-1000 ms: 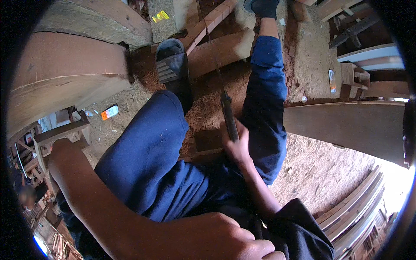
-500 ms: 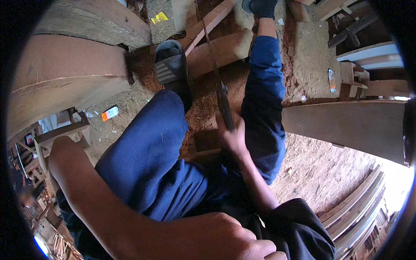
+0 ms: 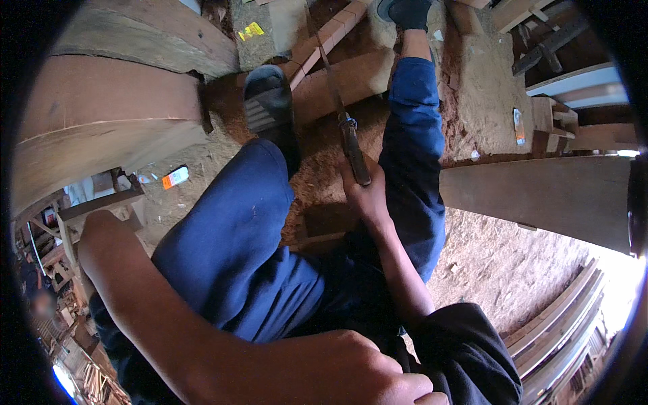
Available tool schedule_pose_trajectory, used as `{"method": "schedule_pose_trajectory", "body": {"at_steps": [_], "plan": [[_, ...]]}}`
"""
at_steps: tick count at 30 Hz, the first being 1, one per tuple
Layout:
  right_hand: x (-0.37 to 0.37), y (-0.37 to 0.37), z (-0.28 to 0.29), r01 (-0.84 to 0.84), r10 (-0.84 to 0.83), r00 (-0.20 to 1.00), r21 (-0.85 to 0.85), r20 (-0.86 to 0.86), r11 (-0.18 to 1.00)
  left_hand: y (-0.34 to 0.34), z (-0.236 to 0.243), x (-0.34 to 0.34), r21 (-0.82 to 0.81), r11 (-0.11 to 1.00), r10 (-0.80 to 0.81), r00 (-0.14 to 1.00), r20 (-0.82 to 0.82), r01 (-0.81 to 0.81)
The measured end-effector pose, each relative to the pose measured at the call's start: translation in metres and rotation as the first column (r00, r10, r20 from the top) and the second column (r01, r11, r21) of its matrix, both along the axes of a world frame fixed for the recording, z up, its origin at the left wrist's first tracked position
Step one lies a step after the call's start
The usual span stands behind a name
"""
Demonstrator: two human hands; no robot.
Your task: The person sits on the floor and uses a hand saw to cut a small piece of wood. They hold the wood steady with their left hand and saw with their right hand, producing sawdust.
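The right hand (image 3: pixel 364 196) closed round the saw's (image 3: pixel 337 98) handle (image 3: pixel 352 150) — likely best; below the saw, the left hand's (image 3: pixel 378 374) hold was unclear; the blade (image 3: pixel 328 67) looked springy (probably light).

The lower edge crops the left hand (image 3: pixel 378 374), the upper edge the thin-bladed tool (image 3: pixel 338 102).

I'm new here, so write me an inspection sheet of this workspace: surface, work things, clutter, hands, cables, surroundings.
Surface: brown ground with loose crumbs.
Work things: dark-handled saw; its blade crosses the view of a reddish strip marked with cross lines; contact can't be told.
Clutter: yellow wrapper; orange-and-white packet.
Hands: right hand grips the handle; left hand is curled at the lower edge, contents unclear.
Cables: nothing seen.
Surroundings: thick timber at left; wide board at right.
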State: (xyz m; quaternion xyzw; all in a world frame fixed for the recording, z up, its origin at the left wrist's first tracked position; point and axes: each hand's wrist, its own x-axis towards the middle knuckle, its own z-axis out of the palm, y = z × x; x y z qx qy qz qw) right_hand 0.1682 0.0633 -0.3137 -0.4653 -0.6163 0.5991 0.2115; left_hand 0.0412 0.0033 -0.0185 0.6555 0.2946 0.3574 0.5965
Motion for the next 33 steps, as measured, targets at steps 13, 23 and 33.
{"method": "schedule_pose_trajectory", "body": {"at_steps": [13,23,33], "plan": [[-0.015,0.0,0.012,-0.065,0.056,0.997,0.16,0.062,0.985,-0.001,0.002,-0.003,0.083,0.996,0.025,0.998,-0.058,-0.02],[0.008,-0.033,0.081,-0.195,0.198,0.972,-0.034,0.128,0.98,-0.011,-0.001,-0.001,0.108,0.99,0.095,0.993,-0.075,-0.087],[0.046,-0.011,0.08,-0.045,0.052,0.996,-0.097,0.072,0.994,-0.007,0.001,-0.002,0.122,0.992,0.051,0.998,-0.047,-0.045]]}}
